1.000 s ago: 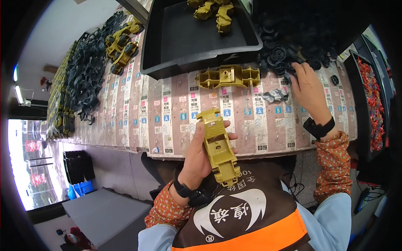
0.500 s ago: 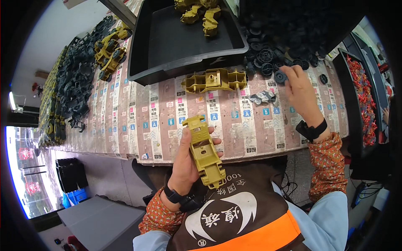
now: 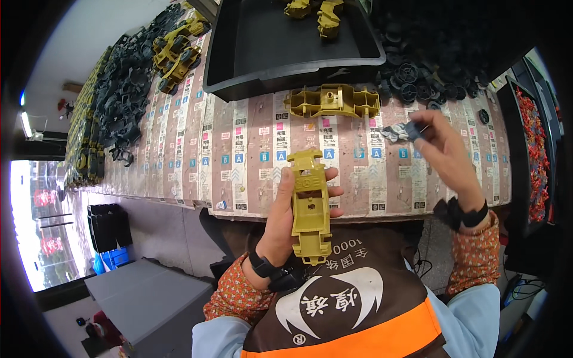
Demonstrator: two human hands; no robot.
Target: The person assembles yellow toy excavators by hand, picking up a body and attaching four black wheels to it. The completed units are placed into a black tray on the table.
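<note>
Here, left hand [image 3: 279, 221] grips yellow chassis [image 3: 311, 222] across table edge [image 3: 382, 215] (right hand [image 3: 449, 154] pinches dark wheel [image 3: 412, 130]).

Your head cam, L of the pair, looks down & fwd from above your apron [image 3: 389, 291]; wide fisheye, edges bent twd rim. Your L hand [image 3: 282, 222] & R hand [image 3: 452, 158] are close, desk [image 3: 253, 170] beyond.

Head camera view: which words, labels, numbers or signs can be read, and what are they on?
I won't copy wording, but printing shows here:
Brown apron: large white characters, legible; smaller white characters and digits above, partly legible.
Table covering: blue squares with single letters, legible; finest print too small.
Yellow part in the left hand: raised marks, too small to read surely.
Black tray: pale mark, unreadable.
</note>
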